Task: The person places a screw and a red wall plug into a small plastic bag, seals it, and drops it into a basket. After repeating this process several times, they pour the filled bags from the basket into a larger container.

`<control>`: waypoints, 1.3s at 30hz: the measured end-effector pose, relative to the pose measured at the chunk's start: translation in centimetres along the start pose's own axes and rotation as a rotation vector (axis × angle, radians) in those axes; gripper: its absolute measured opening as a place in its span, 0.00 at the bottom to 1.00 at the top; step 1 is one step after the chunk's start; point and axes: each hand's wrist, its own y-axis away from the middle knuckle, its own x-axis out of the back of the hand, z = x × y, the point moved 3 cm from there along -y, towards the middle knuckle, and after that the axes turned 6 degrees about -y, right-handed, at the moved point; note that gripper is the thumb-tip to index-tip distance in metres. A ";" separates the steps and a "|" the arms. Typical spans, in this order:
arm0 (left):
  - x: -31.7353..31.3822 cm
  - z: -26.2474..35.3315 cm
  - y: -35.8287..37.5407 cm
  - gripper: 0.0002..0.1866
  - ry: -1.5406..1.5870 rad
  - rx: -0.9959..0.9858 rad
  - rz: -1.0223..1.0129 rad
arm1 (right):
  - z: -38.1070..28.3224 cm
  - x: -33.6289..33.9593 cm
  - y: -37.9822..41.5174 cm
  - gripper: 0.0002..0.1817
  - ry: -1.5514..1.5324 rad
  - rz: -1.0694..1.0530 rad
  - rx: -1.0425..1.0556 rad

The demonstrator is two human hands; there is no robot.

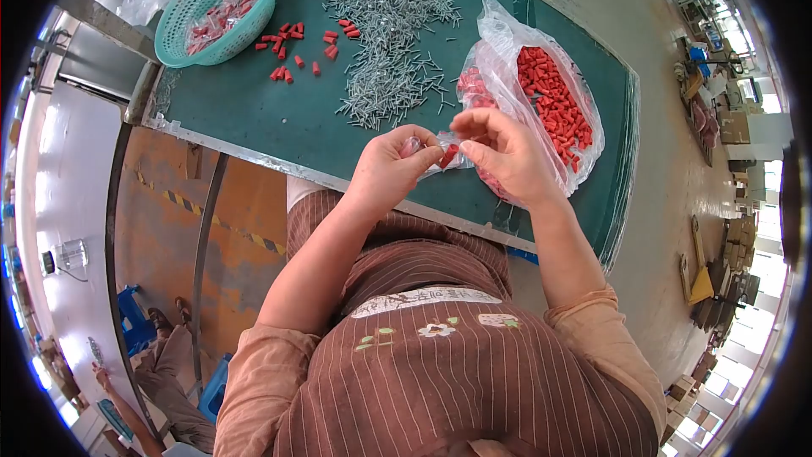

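The green worktop (254,110) carries a pile of nails (385,30) at its middle, a big bag (550,101) of red plugs along the right edge, and a basket (216,4) at the far-left corner. Over the near edge, the left hand (391,167) and right hand (503,156) pinch a small bag (441,156) between them. It looks light, limp and slippery, so it is best held by its rim.

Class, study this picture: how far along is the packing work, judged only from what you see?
Done: filled packets lie in the basket. In hand: the left hand and right hand hold a small bag with red pieces inside. Left: a big bag of red plugs, loose plugs and a nail pile on the table.
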 end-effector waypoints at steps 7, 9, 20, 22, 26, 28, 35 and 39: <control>-0.5 -0.1 0.2 0.09 0.122 0.018 0.012 | 0.6 -0.1 0.2 0.06 0.067 0.005 -0.061; -0.4 0.4 0.3 0.08 0.085 -0.029 0.054 | 0.5 -0.1 0.2 0.06 0.119 0.015 -0.020; -0.6 1.1 0.5 0.06 0.175 -0.088 0.102 | -1.4 -0.2 0.5 0.07 0.246 0.020 -0.041; -0.6 1.0 0.5 0.05 0.211 -0.052 0.094 | -0.6 -0.1 0.4 0.07 0.196 0.033 -0.051; -0.5 0.8 0.5 0.05 0.239 -0.031 0.086 | 0.2 -0.2 0.3 0.04 0.223 0.004 0.063; -0.6 1.0 0.6 0.05 0.217 -0.052 0.106 | 0.0 -0.3 0.3 0.04 0.195 0.003 0.060; -0.8 0.9 0.3 0.06 0.148 -0.091 0.099 | -0.4 -0.5 0.0 0.05 0.221 0.002 0.130; -1.1 1.2 0.2 0.06 0.026 -0.094 0.103 | -0.7 -0.8 0.0 0.06 0.229 -0.008 0.094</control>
